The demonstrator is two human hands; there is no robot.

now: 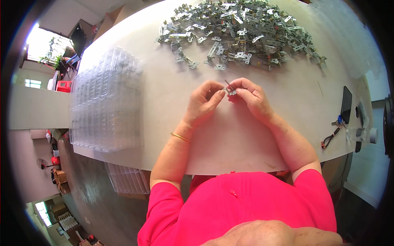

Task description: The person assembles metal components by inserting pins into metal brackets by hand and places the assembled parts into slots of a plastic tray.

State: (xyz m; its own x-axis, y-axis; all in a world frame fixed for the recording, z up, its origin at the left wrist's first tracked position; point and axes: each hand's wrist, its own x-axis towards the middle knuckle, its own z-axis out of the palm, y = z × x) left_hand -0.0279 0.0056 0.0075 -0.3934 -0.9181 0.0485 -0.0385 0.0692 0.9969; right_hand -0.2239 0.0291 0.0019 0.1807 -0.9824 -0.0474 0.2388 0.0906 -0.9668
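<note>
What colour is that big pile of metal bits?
The heap of small metal parts is mostly silvery grey; the head view shows it best.

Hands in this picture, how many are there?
2: the left hand and the right hand, fingertips close together at a small metal part, nearer you than the metal pile. No others show.

Premises: a workshop, apparently a small-parts one. Evidence: a wide, pale, smooth-topped desk (160, 106) bears, at its far side, a large loose heap of small silvery metal fittings (242, 37). On its left stand stacked clear plastic moulded trays (107, 102). Beyond, at left: a bare, grey, hard floor (96, 201), brown cardboard boxes (60, 177) and a dark round-caged fan (42, 163).
</note>
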